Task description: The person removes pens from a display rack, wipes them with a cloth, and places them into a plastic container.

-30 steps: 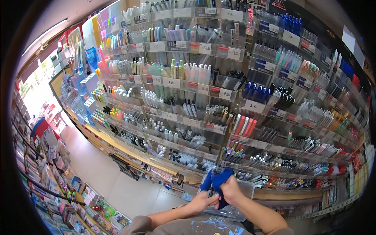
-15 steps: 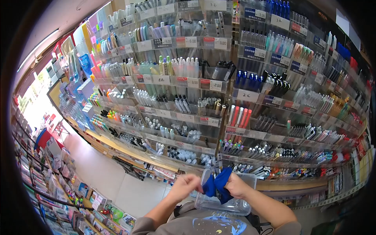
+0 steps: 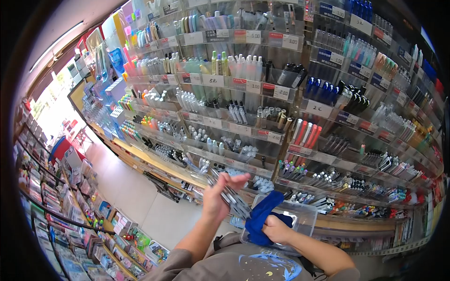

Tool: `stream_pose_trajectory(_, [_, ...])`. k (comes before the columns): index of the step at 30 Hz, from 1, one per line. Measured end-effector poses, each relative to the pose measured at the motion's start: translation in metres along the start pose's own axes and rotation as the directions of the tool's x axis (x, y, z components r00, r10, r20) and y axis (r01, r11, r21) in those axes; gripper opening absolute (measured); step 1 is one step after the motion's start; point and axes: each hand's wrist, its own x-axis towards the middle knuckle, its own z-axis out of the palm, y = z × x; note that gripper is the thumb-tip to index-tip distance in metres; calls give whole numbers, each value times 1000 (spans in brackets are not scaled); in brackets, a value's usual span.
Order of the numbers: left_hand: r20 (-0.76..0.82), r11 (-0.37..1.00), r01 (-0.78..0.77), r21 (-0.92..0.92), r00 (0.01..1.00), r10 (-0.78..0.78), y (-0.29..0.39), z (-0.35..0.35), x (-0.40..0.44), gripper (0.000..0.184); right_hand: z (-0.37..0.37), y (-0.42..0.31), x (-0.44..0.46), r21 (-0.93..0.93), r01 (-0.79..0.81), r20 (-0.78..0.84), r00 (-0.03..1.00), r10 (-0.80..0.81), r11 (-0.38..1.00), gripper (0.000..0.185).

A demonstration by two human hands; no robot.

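My left hand (image 3: 216, 199) is closed around a bundle of slim clear-and-grey pens (image 3: 235, 200), its fingers stretched across them. The pens tilt, with their lower ends against a dark blue cloth (image 3: 257, 220). My right hand (image 3: 276, 229) grips the cloth, which hangs in folds and partly hides the pens' lower ends. Behind and below the cloth is a clear plastic box (image 3: 307, 216), held close to my body. Most of the box's inside is hidden by the cloth and hand.
Tiered clear acrylic racks (image 3: 220, 124) full of pens rise in front, with price labels (image 3: 318, 108) on their edges. A wooden ledge (image 3: 171, 174) runs below. To the left lie a tiled floor (image 3: 126, 187) and shelves of small packaged goods (image 3: 89, 220).
My left hand has moved up and left and now grasps the pens, which stood upright by the cloth before. The cloth is shifted and spread differently. The view has turned slightly.
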Motion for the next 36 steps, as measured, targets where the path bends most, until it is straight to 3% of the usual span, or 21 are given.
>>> stream_pose_trajectory(2, [-33, 995, -29, -96, 999, 26, 14, -8, 8, 22, -3, 4, -1, 60, -96, -61, 993, 100, 994, 19])
stream_pose_trajectory(4, [-15, 993, -19, -120, 1000, 18, 16, -9, 8, 23, -2, -3, 1, 245, -106, -195, 968, 156, 964, 21])
stream_pose_trajectory(6, [6, 992, 16, -127, 1000, -15, 9, -6, 5, 22, -3, -22, 6, 437, -127, -135, 970, 204, 890, 20])
stream_pose_trajectory(9, [-4, 993, 88, -75, 996, -88, -11, 3, -1, 22, 0, -45, 16, 513, -140, 26, 989, 147, 847, 21])
stream_pose_trajectory(11, [-27, 991, 120, 66, 993, -118, -28, 5, -8, 22, 4, -35, 24, 106, -79, -11, 997, 80, 991, 15])
stream_pose_trajectory(12, [-5, 987, 133, 89, 991, -133, -34, 4, -9, 20, 6, -31, 26, -112, -46, -14, 999, 44, 993, 13])
stream_pose_trajectory(16, [5, 997, 74, 23, 997, -74, -31, 6, -8, 21, 5, -42, 18, -112, -153, -17, 988, 152, 982, 12])
stream_pose_trajectory(19, [4, 999, -7, -51, 1000, 7, -17, 5, -1, 22, -1, -28, 10, -149, 40, 11, 999, -39, 988, 14])
stream_pose_trajectory(22, [10, 980, -118, -160, 993, 121, 5, -10, 18, 23, -14, -18, -2, -135, 28, 54, 998, -21, 990, 16])
stream_pose_trajectory(23, [3, 977, -120, -174, 992, 123, 12, -8, 18, 23, -15, -19, -6, -94, -25, 8, 1000, 26, 995, 17])
stream_pose_trajectory(26, [40, 979, -56, -195, 997, 65, 13, -8, 17, 26, -15, -31, -3, 317, -199, -125, 960, 249, 927, 20])
stream_pose_trajectory(27, [84, 973, -24, -229, 995, 44, 8, -9, 16, 26, -18, -29, 0, 350, -178, -107, 968, 227, 920, 38])
stream_pose_trajectory(30, [103, 967, 38, -253, 995, -12, -6, -3, 13, 26, -14, -39, 14, 439, -132, 81, 991, 107, 889, 42])
stream_pose_trajectory(36, [221, 952, 149, -266, 971, -90, -17, 1, 8, 23, 8, -42, 28, 85, -119, 1, 993, 120, 989, 28])
